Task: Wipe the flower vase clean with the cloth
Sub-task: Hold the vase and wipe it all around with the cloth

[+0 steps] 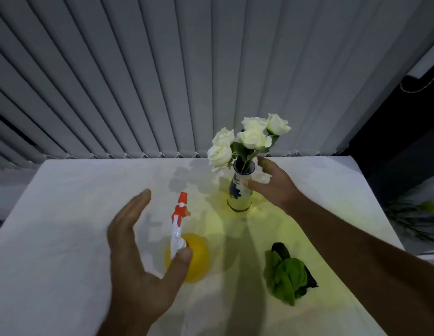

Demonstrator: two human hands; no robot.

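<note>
Head view, looking down on a table (65, 226) under a white cloth covering, vertical blinds (162, 69) behind it.

Flower vase (240, 190): stands upright toward the far middle of the table, white with dark blue pattern, dark rim. White roses (247, 139) with green leaves rise from its mouth.

Right hand (274, 184): spread open, fingers apart, just beside the vase on its right. Thumb tip at or against the vase body; cannot tell if it truly touches. No closed grip on anything.

Left hand (138, 253): open, fingers together and extended, palm turned inward, near the spray bottle (186, 251). Thumb overlaps the bottle's neck in this view; contact not clear. Holds nothing firmly.

Spray bottle: yellow rounded body, white and red trigger head with nozzle pointing away toward the vase. Stands on the table, nearer the camera than the vase and left of it.

Cloth (290, 274): green with a dark part, crumpled, lying on the table at near right, below the right forearm, well apart from the vase. Neither hand touches it.
</note>
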